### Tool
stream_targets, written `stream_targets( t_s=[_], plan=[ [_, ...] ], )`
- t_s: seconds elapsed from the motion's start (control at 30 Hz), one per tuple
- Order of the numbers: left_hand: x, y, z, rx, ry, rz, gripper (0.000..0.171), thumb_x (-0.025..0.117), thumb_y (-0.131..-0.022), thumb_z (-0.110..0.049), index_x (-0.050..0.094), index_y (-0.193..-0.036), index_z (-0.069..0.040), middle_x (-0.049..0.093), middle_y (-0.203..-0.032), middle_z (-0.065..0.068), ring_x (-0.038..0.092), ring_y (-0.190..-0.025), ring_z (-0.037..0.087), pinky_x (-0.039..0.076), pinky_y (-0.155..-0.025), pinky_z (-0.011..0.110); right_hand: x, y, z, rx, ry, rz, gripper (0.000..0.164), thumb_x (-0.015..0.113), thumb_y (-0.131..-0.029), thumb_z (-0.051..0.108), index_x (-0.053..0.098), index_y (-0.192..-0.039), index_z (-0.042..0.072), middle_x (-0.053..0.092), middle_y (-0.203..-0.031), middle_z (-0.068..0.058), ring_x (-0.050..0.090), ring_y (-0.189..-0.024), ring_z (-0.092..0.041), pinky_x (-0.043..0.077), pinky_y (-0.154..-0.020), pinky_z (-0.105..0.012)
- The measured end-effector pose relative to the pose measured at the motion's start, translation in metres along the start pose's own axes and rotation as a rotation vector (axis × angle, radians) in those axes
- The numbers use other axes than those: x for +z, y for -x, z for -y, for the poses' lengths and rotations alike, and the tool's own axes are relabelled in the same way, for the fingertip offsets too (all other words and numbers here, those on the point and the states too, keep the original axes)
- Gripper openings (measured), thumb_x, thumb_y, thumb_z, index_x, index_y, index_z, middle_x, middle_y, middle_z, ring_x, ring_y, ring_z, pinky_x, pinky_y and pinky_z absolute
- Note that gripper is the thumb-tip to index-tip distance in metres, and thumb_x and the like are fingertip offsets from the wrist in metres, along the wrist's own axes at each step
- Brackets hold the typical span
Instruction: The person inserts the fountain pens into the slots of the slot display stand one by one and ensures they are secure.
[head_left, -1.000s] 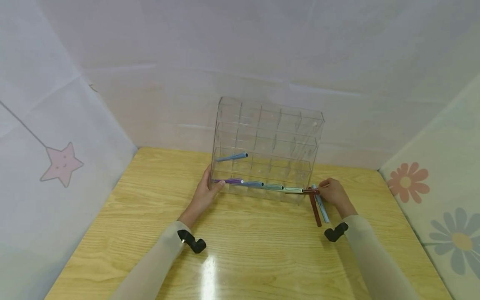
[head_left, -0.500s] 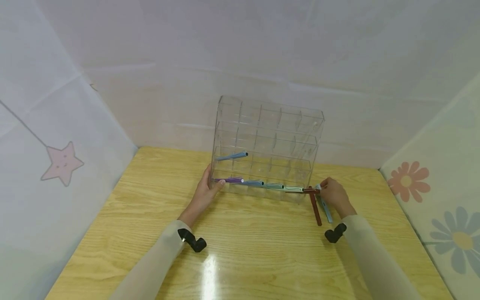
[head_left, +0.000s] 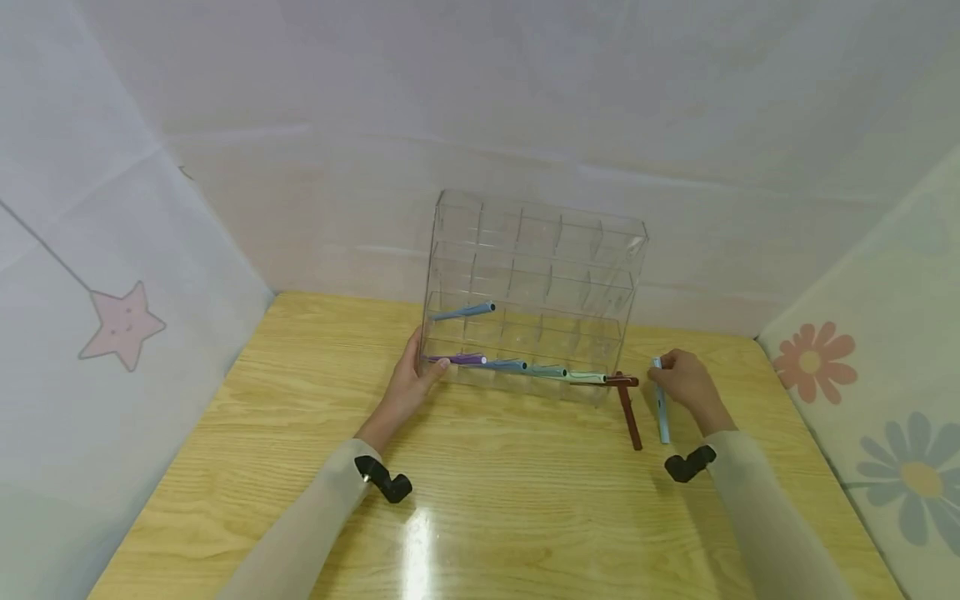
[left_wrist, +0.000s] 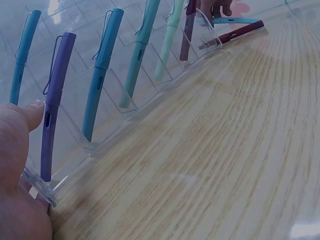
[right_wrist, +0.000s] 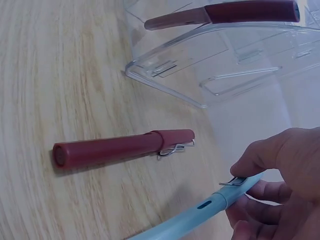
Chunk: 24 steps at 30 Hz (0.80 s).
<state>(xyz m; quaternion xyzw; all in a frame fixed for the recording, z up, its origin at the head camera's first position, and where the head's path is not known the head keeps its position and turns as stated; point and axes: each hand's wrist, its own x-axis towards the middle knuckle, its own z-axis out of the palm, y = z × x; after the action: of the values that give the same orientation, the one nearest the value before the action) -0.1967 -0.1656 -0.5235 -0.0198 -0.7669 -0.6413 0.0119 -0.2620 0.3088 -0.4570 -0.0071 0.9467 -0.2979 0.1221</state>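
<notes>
My left hand [head_left: 405, 387] grips the left side of a clear acrylic pen rack [left_wrist: 37, 182], thumb at the front beside a purple pen [left_wrist: 55, 105]. Along the bottom row after it stand a blue pen [left_wrist: 103, 70], a green pen [left_wrist: 139, 55], a pale green pen [left_wrist: 170, 37] and a dark red pen [head_left: 622, 381]. Another blue pen [head_left: 465, 312] leans in the row above. Right of the rack, my right hand [head_left: 688, 387] pinches a light blue pen [right_wrist: 200, 215] by its capped end, thumb near the clip. A second dark red pen [right_wrist: 110, 150] lies on the table between them.
The wooden table [head_left: 495, 500] runs up to a pale cloth backdrop [head_left: 360, 217] close behind the rack. Cloth side panels stand at left and right, printed with a star [head_left: 123, 323] and flowers [head_left: 813, 362].
My right hand has moved a little to the right with the light blue pen, away from the dark red pen on the table. My left hand stays on the rack.
</notes>
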Motion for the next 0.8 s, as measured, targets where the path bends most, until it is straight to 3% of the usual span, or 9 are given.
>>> stream_targets(
  t_s=[0.23, 0.5, 0.67, 0.8],
  plan=[
    [0.001, 0.001, -0.001, -0.014, 0.017, 0.003, 0.087, 0.062, -0.109, -0.033, 0.004, -0.174, -0.023, 0.002, -0.182, 0.008, 0.003, -0.17, 0.036, 0.011, -0.138, 0.056, -0.008, 0.01, 0.002, -0.001, -0.067, 0.008, 0.044, 0.064, -0.106, 0.026, 0.058, -0.129, -0.011, 0.07, -0.114, -0.024, 0.067, -0.096, -0.031, 0.059, -0.073, -0.037],
    [0.0, 0.0, 0.002, -0.012, -0.008, -0.003, 0.088, 0.062, -0.109, -0.033, 0.004, -0.174, -0.02, 0.003, -0.182, 0.012, 0.004, -0.169, 0.039, 0.01, -0.138, 0.058, -0.014, 0.013, -0.001, -0.033, -0.095, -0.008, 0.041, 0.068, -0.106, 0.032, 0.062, -0.121, -0.005, 0.069, -0.096, -0.01, 0.067, -0.084, -0.026, 0.061, -0.074, -0.042],
    [0.0, 0.0, 0.002, -0.022, -0.014, 0.0, 0.089, 0.062, -0.109, -0.035, 0.003, -0.174, -0.02, 0.002, -0.182, 0.012, 0.003, -0.169, 0.04, 0.01, -0.138, 0.058, -0.024, 0.019, 0.001, -0.067, -0.065, -0.066, 0.045, 0.06, -0.11, 0.04, 0.066, -0.115, -0.004, 0.067, -0.085, -0.008, 0.063, -0.073, -0.02, 0.058, -0.067, -0.036],
    [0.0, 0.0, 0.002, -0.022, -0.011, 0.003, 0.089, 0.061, -0.11, -0.036, 0.002, -0.174, -0.02, 0.001, -0.182, 0.012, 0.003, -0.169, 0.04, 0.01, -0.138, 0.059, -0.034, 0.025, 0.006, -0.076, -0.063, -0.09, 0.055, 0.049, -0.113, 0.048, 0.065, -0.117, -0.004, 0.068, -0.087, -0.011, 0.063, -0.078, -0.021, 0.059, -0.066, -0.03]
  ],
)
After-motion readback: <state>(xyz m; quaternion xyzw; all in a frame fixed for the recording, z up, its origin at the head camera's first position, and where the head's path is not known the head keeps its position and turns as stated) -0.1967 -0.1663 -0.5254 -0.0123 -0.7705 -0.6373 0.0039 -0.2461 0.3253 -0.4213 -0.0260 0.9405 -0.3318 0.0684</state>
